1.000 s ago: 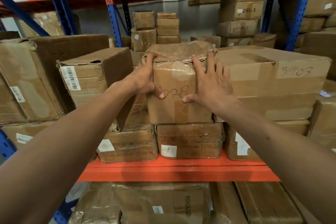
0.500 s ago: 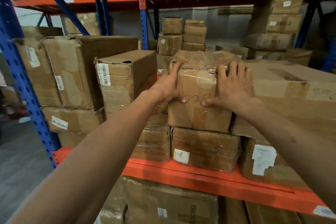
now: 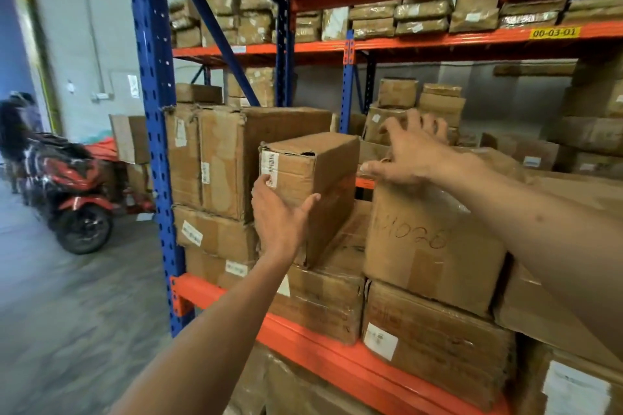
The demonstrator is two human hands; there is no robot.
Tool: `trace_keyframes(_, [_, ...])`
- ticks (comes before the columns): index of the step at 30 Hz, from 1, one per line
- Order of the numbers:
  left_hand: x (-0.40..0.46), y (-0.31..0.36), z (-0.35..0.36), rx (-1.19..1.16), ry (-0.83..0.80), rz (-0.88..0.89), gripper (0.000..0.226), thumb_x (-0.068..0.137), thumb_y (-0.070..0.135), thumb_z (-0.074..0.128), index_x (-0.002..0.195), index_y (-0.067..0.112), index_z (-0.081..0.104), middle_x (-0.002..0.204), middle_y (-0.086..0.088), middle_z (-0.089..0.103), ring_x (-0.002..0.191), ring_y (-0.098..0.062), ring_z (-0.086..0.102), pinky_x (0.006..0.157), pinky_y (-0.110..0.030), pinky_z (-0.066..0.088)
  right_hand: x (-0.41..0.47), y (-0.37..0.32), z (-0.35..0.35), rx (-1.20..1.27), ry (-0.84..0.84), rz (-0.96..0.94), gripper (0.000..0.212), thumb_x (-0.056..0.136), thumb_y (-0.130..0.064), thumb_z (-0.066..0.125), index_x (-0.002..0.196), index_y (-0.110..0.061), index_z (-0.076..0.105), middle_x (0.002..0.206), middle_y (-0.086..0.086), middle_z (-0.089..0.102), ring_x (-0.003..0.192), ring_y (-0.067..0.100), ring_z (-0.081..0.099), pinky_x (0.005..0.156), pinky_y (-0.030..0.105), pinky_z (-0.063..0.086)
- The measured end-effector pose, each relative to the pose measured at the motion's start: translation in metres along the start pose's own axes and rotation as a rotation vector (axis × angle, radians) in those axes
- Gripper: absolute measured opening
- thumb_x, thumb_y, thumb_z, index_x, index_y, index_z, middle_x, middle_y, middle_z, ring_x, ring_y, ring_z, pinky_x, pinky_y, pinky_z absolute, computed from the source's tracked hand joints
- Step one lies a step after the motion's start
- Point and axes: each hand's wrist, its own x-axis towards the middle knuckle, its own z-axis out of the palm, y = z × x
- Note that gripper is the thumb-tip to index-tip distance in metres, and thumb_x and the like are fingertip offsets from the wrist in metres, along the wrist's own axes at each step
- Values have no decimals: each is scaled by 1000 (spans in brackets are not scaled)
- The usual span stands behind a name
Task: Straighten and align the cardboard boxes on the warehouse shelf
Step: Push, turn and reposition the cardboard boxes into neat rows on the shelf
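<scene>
A brown cardboard box with a barcode label point(image 3: 303, 158) sits skewed on the orange shelf point(image 3: 337, 357), one corner turned towards me. My left hand point(image 3: 279, 216) lies flat on that front corner, fingers on the labelled face and thumb on the side face. To its right stands a taped box marked 1028 point(image 3: 421, 246) on top of lower boxes. My right hand point(image 3: 411, 152) hovers with fingers spread over the 1028 box's top left edge, holding nothing.
A tall torn box point(image 3: 229, 158) stands just left of the skewed one, against the blue upright point(image 3: 151, 145). A large box point(image 3: 573, 192) borders the 1028 box on the right. In the aisle at left are a red motorbike point(image 3: 70, 199) and a person point(image 3: 17, 125).
Both hands have left the 1028 box. My left hand moved left onto the skewed barcode box, my right hand lifted above the 1028 box. My view swung left.
</scene>
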Motion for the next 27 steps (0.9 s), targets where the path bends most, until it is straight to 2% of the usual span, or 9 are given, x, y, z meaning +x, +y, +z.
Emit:
trace_keyframes(2, [10, -9, -9, 96, -60, -57, 118, 59, 61, 88, 146, 7, 29, 141, -18, 42, 131, -35, 43, 108, -45, 39, 14, -24, 3, -54, 19, -114, 87, 80, -69, 62, 148, -27, 29, 158, 17, 20, 144, 44, 15, 116, 58, 13])
trace_keyframes(5, [17, -21, -16, 220, -257, -176, 129, 51, 70, 86, 147, 8, 25, 146, -19, 37, 136, -37, 39, 107, -48, 39, 27, -59, 8, -73, 0, -238, 82, 81, -65, 64, 146, -28, 31, 154, 15, 25, 139, 43, 25, 112, 58, 24])
trace_keyframes(10, [31, -37, -19, 231, -484, -283, 138, 50, 71, 86, 150, 5, 18, 148, -20, 41, 134, -38, 43, 108, -53, 42, 48, -113, 20, -34, -73, -322, 86, 81, -61, 67, 150, -27, 28, 152, 12, 31, 135, 38, 36, 107, 54, 36])
trace_keyframes(14, [43, -45, -18, 194, -605, -251, 146, 51, 60, 92, 151, 4, 2, 150, -22, 35, 136, -38, 40, 111, -53, 39, 60, -139, 40, 54, -138, -276, 92, 81, -61, 67, 154, -25, 25, 154, 9, 36, 136, 32, 39, 107, 50, 35])
trace_keyframes(16, [48, -52, -17, 170, -613, -238, 141, 52, 56, 93, 148, 4, 4, 147, -21, 35, 134, -38, 41, 110, -52, 39, 62, -144, 50, 104, -151, -203, 92, 79, -64, 67, 152, -26, 28, 149, 9, 43, 131, 33, 43, 104, 50, 37])
trace_keyframes(19, [57, -59, -13, 212, -600, -162, 130, 50, 58, 91, 141, 5, 14, 141, -19, 38, 128, -38, 45, 106, -51, 43, 66, -146, 60, 139, -123, -128, 89, 78, -65, 68, 150, -26, 34, 144, 9, 48, 127, 31, 46, 101, 47, 40])
trace_keyframes(22, [66, -60, -9, 331, -620, -42, 134, 49, 61, 89, 143, 5, 13, 141, -18, 39, 126, -38, 47, 99, -50, 44, 59, -142, 70, 202, -55, -17, 85, 79, -62, 68, 149, -24, 36, 144, 12, 48, 129, 31, 46, 103, 46, 40])
trace_keyframes(25, [85, -55, -12, 436, -680, 189, 136, 49, 61, 89, 146, 6, 10, 140, -19, 39, 125, -38, 47, 95, -49, 46, 41, -132, 79, 292, 55, 160, 80, 80, -60, 66, 145, -23, 39, 137, 12, 54, 122, 33, 51, 99, 46, 42])
trace_keyframes(27, [94, -49, -13, 518, -710, 347, 139, 50, 61, 89, 148, 6, 9, 140, -19, 39, 126, -38, 47, 97, -48, 46, 23, -124, 85, 368, 101, 271, 82, 81, -60, 65, 147, -22, 33, 135, 12, 55, 119, 35, 54, 98, 46, 45])
